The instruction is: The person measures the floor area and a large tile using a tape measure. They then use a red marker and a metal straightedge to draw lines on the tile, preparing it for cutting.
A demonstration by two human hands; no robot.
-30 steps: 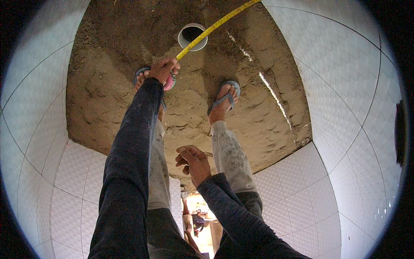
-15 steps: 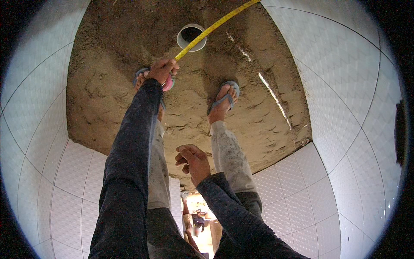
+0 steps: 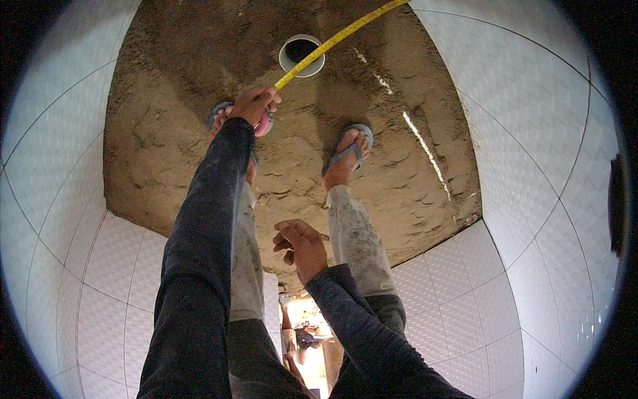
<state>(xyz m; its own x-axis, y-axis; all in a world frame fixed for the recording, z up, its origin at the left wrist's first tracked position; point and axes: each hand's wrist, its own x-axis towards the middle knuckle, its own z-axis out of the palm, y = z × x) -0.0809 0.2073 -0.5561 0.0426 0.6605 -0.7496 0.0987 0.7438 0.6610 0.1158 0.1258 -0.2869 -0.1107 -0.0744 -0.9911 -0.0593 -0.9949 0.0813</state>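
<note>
My left hand [image 3: 251,106] is closed around a tape measure, whose pink and green case [image 3: 264,124] shows below the fingers. From that hand the yellow tape blade [image 3: 345,33] runs out up and to the right, across the mouth of a round white pipe [image 3: 282,61] set in the ground. Closer to me, my right hand [image 3: 302,249] hangs above the ground between my legs with its fingers curled in. A short thin bit shows by its knuckles, but what the fingers hold, if anything, is hidden.
Rough brown sand [image 3: 286,179] covers the floor, marked by a broken white line [image 3: 425,149] on the right. White tiled walls [image 3: 525,133] rise on both sides and nearer me. My sandalled feet [image 3: 349,149] stand apart. A person [image 3: 307,339] shows through a bright opening behind.
The view has shifted slightly, so the pipe and tape sit a little farther right. Both hands keep their grip and pose, and the tape stays stretched out.
</note>
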